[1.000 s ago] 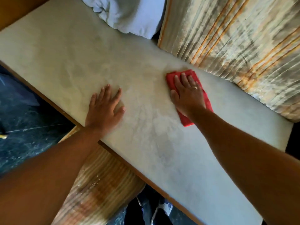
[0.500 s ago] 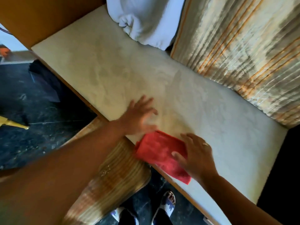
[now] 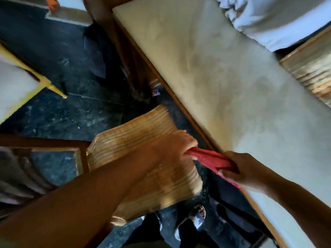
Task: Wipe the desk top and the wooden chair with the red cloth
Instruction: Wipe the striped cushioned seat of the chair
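The red cloth [image 3: 212,159] is stretched between both hands, just off the desk's front edge. My left hand [image 3: 176,146] grips its left end above the wooden chair seat [image 3: 129,138]. Its right end is held by my right hand [image 3: 245,170], at the desk's wooden edge. The pale desk top [image 3: 223,72] runs diagonally from the top centre to the lower right. The ribbed, light wood chair seat sits below the desk edge, partly hidden under my left forearm.
White bedding [image 3: 279,20] lies at the desk's far end, with a striped wooden panel [image 3: 311,72] beside it. Dark floor [image 3: 71,111] surrounds the chair. My feet in sandals [image 3: 195,217] stand near the seat. A yellow-framed white object [image 3: 19,83] sits at left.
The cloth has left the desk top. My left hand came off the desk and took hold of the cloth's left end. The view swung down and left toward the chair.
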